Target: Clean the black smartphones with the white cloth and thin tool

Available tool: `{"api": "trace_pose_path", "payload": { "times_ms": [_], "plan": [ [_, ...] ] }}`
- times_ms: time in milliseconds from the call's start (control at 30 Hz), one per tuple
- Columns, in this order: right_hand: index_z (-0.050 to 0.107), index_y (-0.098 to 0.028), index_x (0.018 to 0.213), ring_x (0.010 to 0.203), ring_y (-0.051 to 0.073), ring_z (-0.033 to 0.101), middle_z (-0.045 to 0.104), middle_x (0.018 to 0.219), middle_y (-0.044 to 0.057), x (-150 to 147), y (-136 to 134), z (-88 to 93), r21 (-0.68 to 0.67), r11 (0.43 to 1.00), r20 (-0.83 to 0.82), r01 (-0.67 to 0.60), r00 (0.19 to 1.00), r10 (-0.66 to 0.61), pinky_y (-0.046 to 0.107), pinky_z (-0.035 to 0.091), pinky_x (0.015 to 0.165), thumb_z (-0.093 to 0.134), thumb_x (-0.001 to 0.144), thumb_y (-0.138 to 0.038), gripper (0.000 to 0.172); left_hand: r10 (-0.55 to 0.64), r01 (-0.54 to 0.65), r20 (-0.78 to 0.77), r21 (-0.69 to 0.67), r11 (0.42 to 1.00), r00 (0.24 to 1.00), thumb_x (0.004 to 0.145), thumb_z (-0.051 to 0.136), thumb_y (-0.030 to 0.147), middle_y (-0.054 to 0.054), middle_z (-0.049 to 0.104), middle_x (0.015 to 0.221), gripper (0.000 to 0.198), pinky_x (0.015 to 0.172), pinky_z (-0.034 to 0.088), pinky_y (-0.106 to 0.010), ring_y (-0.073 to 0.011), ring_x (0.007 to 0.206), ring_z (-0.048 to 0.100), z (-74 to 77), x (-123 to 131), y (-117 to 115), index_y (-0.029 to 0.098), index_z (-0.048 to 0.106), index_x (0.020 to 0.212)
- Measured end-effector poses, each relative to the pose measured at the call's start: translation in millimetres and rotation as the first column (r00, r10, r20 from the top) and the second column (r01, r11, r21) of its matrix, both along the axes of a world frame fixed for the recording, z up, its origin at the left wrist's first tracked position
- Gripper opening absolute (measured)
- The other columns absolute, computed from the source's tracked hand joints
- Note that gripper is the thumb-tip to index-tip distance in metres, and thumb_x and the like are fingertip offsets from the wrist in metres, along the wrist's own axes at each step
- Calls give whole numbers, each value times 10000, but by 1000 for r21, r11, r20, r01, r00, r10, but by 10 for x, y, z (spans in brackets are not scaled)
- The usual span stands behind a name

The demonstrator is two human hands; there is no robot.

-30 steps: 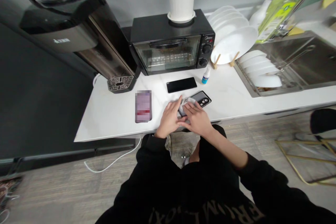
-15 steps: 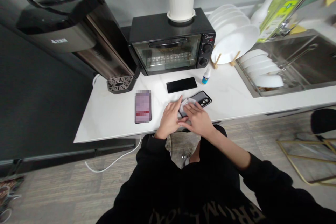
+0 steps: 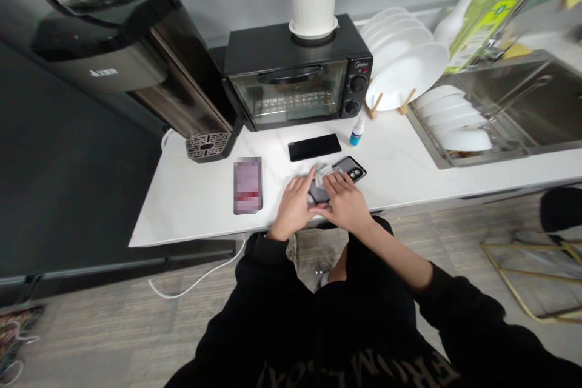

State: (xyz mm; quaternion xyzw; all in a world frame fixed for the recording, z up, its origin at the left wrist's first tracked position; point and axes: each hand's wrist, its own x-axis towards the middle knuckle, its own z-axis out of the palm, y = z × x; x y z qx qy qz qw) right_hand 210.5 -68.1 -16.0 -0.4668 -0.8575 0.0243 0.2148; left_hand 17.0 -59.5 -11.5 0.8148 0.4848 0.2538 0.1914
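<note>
A dark phone (image 3: pixel 349 168) lies face down on the white counter (image 3: pixel 195 200), its camera end pointing right. My left hand (image 3: pixel 293 205) rests flat beside its near end, fingers stretched and touching it. My right hand (image 3: pixel 346 203) lies over the phone's middle, pressing a small white cloth (image 3: pixel 322 175) onto its back with the fingers. Both sleeves are black.
A second black phone (image 3: pixel 314 147) lies behind, and a third phone (image 3: pixel 248 184) to the left. A small dropper bottle (image 3: pixel 357 131), a toaster oven (image 3: pixel 295 73), a water dispenser (image 3: pixel 136 54), racked white plates (image 3: pixel 404 66) and a sink (image 3: pixel 513 109) line the back.
My right hand has slid the cloth slightly right and forward along the phone's back. The left hand has stayed in place.
</note>
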Motion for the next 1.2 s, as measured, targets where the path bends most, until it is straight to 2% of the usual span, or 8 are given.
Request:
{"api": "trace_pose_path", "payload": {
  "times_ms": [133, 300, 400, 533, 667, 867, 1033, 1200],
  "plan": [
    [595, -102, 1453, 1426, 338, 569, 666, 1448, 203, 109, -242, 25, -58, 983, -22, -176, 984, 175, 547, 381, 1237, 480, 1015, -716, 763, 25, -25, -10, -20, 999, 1000, 881, 801, 314, -104, 621, 1462, 1073, 1118, 448, -464, -321, 1278, 562, 8, 7, -8, 274, 123, 1711],
    [583, -119, 1476, 1422, 351, 575, 655, 1467, 197, 651, 21, 70, -33, 997, 50, 76, 996, -74, 622, 301, 1250, 403, 1089, -599, 643, 11, -11, 6, -12, 1000, 1000, 865, 841, 401, -76, 617, 1498, 1105, 1146, 419, -483, -318, 1300, 555, 57, 30, -20, 317, 127, 1703],
    [567, -43, 1475, 1432, 398, 553, 619, 1485, 259, 428, 114, 31, 5, 991, 41, 132, 990, -133, 614, 330, 1236, 447, 1041, -681, 781, 10, -10, 11, -9, 1000, 1000, 876, 828, 399, -83, 612, 1506, 1068, 1141, 422, -480, -321, 1297, 556, 45, 20, -13, 307, 155, 1700],
    [589, -19, 1444, 1438, 395, 547, 637, 1456, 270, -32, -128, -19, -20, 996, -6, -85, 996, 85, 562, 380, 1233, 528, 956, -780, 906, 8, -8, 2, -14, 1000, 1000, 886, 790, 293, -112, 631, 1454, 1027, 1105, 455, -459, -322, 1261, 568, 18, 3, -7, 254, 170, 1704],
    [596, -140, 1478, 1441, 337, 561, 674, 1449, 179, 247, -220, 42, -71, 985, -15, -158, 987, 158, 582, 360, 1245, 523, 1025, -663, 695, 22, -21, 19, -31, 999, 1000, 858, 835, 332, -78, 627, 1476, 1097, 1129, 440, -465, -314, 1271, 565, 39, 14, -17, 294, 141, 1707],
    [555, -56, 1496, 1431, 392, 559, 607, 1504, 247, 535, 120, 53, -2, 990, 42, 140, 989, -140, 627, 320, 1243, 478, 1052, -632, 732, 12, -12, 6, -9, 1000, 1000, 849, 855, 391, -70, 625, 1492, 1094, 1140, 423, -474, -309, 1290, 565, 51, 26, -5, 312, 167, 1696],
    [603, -25, 1426, 1436, 399, 549, 634, 1459, 273, -22, -141, -7, -14, 997, -11, -76, 997, 76, 568, 392, 1222, 519, 958, -782, 894, 19, -19, 3, -21, 1000, 1000, 872, 810, 300, -112, 650, 1432, 1045, 1090, 462, -458, -321, 1247, 579, 17, 14, 8, 248, 176, 1701],
    [600, -122, 1459, 1452, 345, 547, 669, 1452, 187, 353, -200, 84, -50, 995, 29, -82, 996, 84, 578, 375, 1227, 467, 1052, -649, 679, 32, -32, 8, -26, 999, 999, 863, 837, 372, -80, 637, 1474, 1083, 1133, 430, -474, -316, 1275, 569, 51, 33, -10, 297, 155, 1702]
  ]
}}
